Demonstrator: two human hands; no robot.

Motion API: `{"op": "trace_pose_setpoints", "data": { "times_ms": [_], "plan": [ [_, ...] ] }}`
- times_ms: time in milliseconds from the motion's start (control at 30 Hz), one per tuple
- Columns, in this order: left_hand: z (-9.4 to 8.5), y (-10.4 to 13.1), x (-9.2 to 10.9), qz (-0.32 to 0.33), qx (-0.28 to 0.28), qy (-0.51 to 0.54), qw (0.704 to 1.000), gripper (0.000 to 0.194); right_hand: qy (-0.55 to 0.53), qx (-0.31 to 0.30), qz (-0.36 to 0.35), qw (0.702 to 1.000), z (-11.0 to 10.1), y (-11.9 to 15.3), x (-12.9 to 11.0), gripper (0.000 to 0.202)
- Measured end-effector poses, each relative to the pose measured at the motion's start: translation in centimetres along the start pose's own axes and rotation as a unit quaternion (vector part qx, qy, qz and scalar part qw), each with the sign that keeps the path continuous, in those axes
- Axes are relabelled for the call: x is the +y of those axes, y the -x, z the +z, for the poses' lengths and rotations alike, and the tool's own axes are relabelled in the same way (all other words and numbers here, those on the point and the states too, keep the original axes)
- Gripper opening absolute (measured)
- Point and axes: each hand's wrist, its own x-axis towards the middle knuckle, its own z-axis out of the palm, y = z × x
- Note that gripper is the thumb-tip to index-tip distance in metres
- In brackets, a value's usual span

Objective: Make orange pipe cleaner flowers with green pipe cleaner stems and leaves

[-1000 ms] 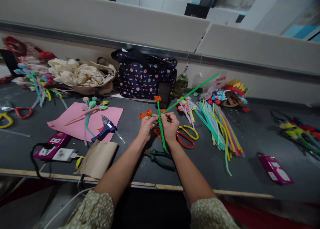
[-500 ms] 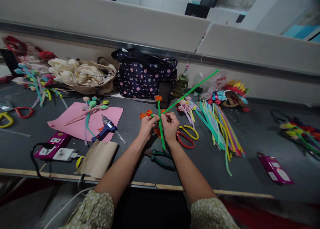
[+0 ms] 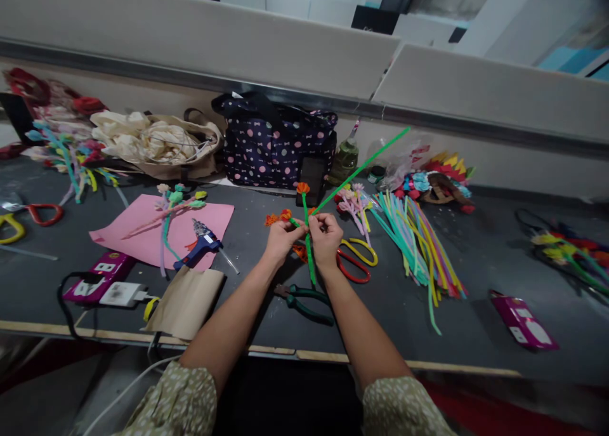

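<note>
My left hand (image 3: 284, 238) and my right hand (image 3: 325, 238) meet over the middle of the table, both closed around green pipe cleaner stems. A small orange pipe cleaner flower (image 3: 303, 188) tops the upright stem between them. From my right hand a long green pipe cleaner (image 3: 364, 166) sticks out up and to the right. More orange flowers (image 3: 278, 218) show just beyond my left fingers. Where the stems cross, the fingertips hide them. Pliers with dark green handles (image 3: 307, 299) lie below my hands, and red-and-yellow scissors (image 3: 356, 261) rest beside my right wrist.
A blue glue gun (image 3: 200, 245) lies on pink paper (image 3: 128, 226) at left, near brown cardboard (image 3: 188, 303). Loose coloured pipe cleaners (image 3: 419, 245) are to the right. A polka-dot bag (image 3: 278, 147) and a bottle (image 3: 345, 160) stand at the back.
The long green pipe cleaner's far end has dipped slightly and shifted left. The upright stem and its flower have moved a touch right. Both hands stay nearly in place.
</note>
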Motion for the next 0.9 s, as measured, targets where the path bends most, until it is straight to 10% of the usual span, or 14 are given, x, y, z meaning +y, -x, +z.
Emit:
{"op": "trace_pose_setpoints", "data": {
  "times_ms": [900],
  "plan": [
    [0.3,0.1,-0.1,-0.011,-0.006,-0.024,1.0,0.025,-0.021,0.009,0.031,0.999,-0.2,-0.5,1.1,0.023]
  ]
}}
